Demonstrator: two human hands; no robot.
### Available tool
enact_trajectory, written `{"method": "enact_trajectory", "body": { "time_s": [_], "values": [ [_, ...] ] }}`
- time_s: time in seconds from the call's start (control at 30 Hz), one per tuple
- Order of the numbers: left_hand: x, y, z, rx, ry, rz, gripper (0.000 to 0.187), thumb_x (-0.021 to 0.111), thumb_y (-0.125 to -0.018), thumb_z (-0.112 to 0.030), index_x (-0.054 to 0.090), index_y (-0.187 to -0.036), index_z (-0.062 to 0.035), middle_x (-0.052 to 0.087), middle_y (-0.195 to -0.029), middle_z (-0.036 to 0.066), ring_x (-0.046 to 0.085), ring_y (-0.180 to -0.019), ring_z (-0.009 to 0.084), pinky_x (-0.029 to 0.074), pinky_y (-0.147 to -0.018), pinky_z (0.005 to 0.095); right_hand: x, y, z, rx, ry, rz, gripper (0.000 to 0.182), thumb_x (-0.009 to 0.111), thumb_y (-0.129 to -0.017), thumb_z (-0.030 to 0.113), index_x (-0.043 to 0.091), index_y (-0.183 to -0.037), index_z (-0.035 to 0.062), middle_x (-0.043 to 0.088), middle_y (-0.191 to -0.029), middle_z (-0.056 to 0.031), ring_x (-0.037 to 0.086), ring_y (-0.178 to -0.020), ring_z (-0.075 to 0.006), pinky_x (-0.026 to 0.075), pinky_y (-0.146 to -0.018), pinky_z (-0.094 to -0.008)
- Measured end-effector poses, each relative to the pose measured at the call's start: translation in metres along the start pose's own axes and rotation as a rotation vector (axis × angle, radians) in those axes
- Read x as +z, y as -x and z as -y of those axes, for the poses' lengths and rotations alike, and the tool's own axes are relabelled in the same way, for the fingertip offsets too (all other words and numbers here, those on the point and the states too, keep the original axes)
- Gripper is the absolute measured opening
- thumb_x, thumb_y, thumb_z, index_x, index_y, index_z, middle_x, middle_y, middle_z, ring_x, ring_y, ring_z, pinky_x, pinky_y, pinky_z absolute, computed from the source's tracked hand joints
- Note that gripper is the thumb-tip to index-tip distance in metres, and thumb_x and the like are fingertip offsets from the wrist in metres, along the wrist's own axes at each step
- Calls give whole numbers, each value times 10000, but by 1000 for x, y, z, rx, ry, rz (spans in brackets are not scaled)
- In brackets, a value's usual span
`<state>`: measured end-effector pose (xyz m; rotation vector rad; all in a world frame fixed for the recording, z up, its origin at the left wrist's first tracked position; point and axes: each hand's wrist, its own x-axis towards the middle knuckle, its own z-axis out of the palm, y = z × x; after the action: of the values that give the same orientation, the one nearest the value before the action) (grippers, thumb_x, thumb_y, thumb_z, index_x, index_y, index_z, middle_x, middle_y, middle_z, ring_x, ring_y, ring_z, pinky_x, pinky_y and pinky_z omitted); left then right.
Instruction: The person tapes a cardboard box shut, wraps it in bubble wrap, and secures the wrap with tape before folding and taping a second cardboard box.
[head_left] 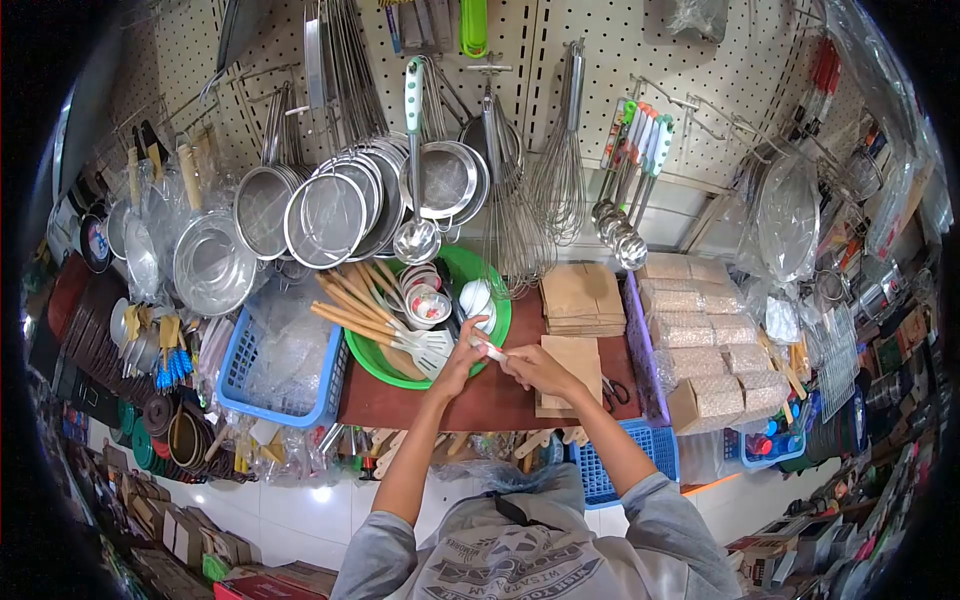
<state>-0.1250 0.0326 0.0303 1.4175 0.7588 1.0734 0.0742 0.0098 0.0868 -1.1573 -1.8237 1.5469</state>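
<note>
Both hands meet in front of the green basin (502, 328), over its near right rim. My left hand (460, 362) is closed around a small white object (489, 349), whose kind I cannot make out. My right hand (532, 368) has its fingers bent and pinched at the near end of that object. Inside the basin, beside my left hand, lie slotted turners (430, 343) with wooden handles. White pieces (478, 300) and a stack of small patterned bowls (428, 304) sit behind my fingers. Flat brown paper (570, 372) lies right of my right hand.
Strainers (335, 215), whisks (562, 190) and ladles (622, 235) hang from the pegboard above. A blue basket (228, 372) of plastic bags stands left. To the right are stacked brown packets (582, 292), black scissors (616, 393) and a purple crate edge (646, 350) beside bubble-wrapped boxes (690, 325).
</note>
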Motion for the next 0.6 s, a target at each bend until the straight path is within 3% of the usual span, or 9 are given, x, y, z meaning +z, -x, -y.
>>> {"method": "enact_trajectory", "body": {
  "time_s": [0.2, 0.4, 0.6],
  "values": [
    [-8, -1, 4, -65, 294, 105, 586, 499, -952, -422, 350, -1422, -106, 504, -1045, 23, 487, -973, 141, 370, -881, 281, 3, 2, 4, -82, -106, 36, 231, 434, -943, 178, 547, -798, 39, 464, -695, 19, 438, -581, -63, 390, -511, -239],
    [0, -3, 0, 38, -123, 44, 556, 451, -979, -426, 348, -1419, -102, 522, -1023, 32, 481, -918, 137, 368, -883, 284, 5, -9, -32, -100, -138, -86, 284, 464, -966, 259, 578, -824, 41, 506, -678, 9, 476, -554, -67, 412, -487, -244],
    [-6, -2, 2, -91, 190, 50, 613, 411, -974, -502, 316, -1434, -107, 513, -1087, 33, 468, -971, 130, 370, -866, 294, 7, 2, -1, -116, -180, -6, 226, 413, -935, 177, 552, -821, 41, 467, -746, 28, 433, -594, -60, 408, -520, -230]
  ]
}}
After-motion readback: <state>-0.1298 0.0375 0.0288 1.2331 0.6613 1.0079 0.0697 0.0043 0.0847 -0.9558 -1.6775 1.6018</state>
